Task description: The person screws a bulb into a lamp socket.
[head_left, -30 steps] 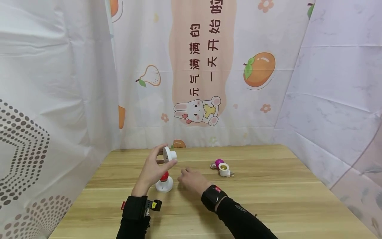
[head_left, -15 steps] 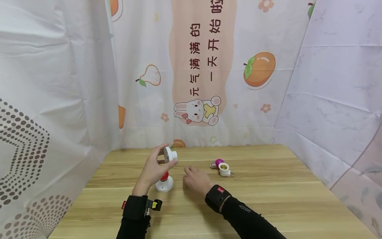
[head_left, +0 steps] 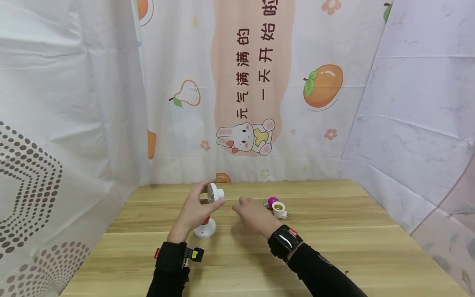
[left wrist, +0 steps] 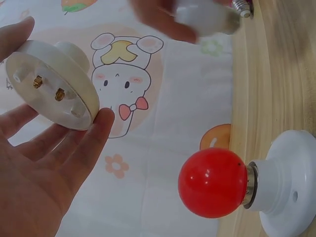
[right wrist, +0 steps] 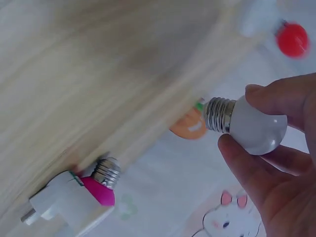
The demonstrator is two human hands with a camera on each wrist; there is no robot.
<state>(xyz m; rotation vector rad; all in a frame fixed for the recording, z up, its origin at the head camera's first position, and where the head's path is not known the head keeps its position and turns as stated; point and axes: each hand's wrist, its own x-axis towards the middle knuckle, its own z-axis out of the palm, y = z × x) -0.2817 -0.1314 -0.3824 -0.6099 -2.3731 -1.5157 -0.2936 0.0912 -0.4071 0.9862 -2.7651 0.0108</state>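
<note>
Right hand [head_left: 256,214] is lifting off the bench [head_left: 352,247] — fingers pinching a white bulb [right wrist: 252,126]; left hand [head_left: 194,210] is gripping the socket [head_left: 214,193] — threading calls for alignment.

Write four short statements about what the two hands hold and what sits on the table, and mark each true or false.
1. The left hand holds a white lamp socket. True.
2. The right hand is empty. False: it grips a white bulb.
3. A red bulb sits screwed into a white base on the table. True.
4. The pink bulb is screwed into a socket. False: its thread is bare; it lies beside a white plug adapter.
</note>
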